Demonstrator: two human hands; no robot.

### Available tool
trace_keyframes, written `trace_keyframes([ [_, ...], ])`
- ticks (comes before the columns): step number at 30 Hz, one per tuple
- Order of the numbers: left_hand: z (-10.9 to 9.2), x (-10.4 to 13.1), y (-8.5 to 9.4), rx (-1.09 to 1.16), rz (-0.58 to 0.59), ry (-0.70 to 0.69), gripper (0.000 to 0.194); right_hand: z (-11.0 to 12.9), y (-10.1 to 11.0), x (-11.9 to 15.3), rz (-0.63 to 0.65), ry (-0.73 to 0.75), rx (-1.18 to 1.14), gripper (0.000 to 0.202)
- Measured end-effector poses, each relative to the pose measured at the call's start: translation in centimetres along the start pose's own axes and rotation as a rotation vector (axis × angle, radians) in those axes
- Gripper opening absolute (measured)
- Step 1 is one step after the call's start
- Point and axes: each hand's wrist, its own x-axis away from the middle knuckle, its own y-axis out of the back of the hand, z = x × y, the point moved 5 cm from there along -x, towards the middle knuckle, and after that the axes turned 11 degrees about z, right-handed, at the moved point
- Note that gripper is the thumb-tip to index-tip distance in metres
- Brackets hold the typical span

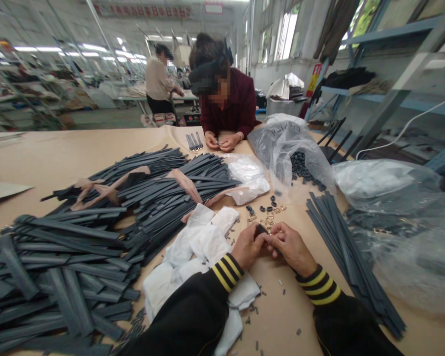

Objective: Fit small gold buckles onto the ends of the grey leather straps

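My left hand (249,245) and my right hand (292,247) meet over the middle of the table, fingers closed in a pinch. Between them is a dark strap (261,229), mostly covered by the fingers. Just beyond the fingertips lie several gold-coloured metal buckles (270,216) and a few small dark loops (262,208). White crumpled cloth (203,237) spreads beside and under my left forearm. Loose dark straps (350,257) lie in a bunch to the right of my right hand.
Big piles of dark straps (59,267) cover the left side, some tied with pinkish cloth strips (185,184). A clear plastic bag (282,143) holds small dark loops. Another plastic bag (422,247) lies at right. Across the table, a co-worker (230,99) handles a small piece.
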Motion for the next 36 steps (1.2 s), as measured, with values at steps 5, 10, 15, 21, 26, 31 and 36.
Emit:
trace_keyframes([
  [5, -1.6, 0.2, -0.2, -0.046, 0.037, -0.107, 0.022, -0.2, 0.7, 0.0, -0.034, -0.012, -0.023, 0.033],
  [10, 0.4, 0.0, -1.3, 0.671, 0.264, 0.188, 0.033, 0.1, 0.6, 0.2, 0.031, -0.029, 0.04, 0.038],
  [15, 0.6, 0.7, -2.1, 0.925, 0.49, 0.279, 0.034, 0.7, 0.1, 0.8, 0.148, -0.069, 0.069, 0.041],
  [21, 0.4, 0.7, -2.2, 0.823, 0.509, 0.219, 0.039, 0.7, -0.1, 1.3, 0.275, -0.116, 0.104, 0.032],
  [26, 1.1, 0.1, -0.8, 0.308, 0.204, 0.13, 0.031, 0.1, 0.6, 1.2, 0.319, -0.136, 0.233, 0.028],
  [31, 0.8, 0.2, -0.2, 0.053, 0.006, 0.109, 0.021, 0.3, 0.6, 1.3, 0.364, -0.113, 0.242, 0.033],
  [36, 1.5, -0.1, -1.3, 0.509, 0.154, 0.131, 0.031, 0.2, 1.1, 1.2, 0.35, -0.098, 0.19, 0.033],
])
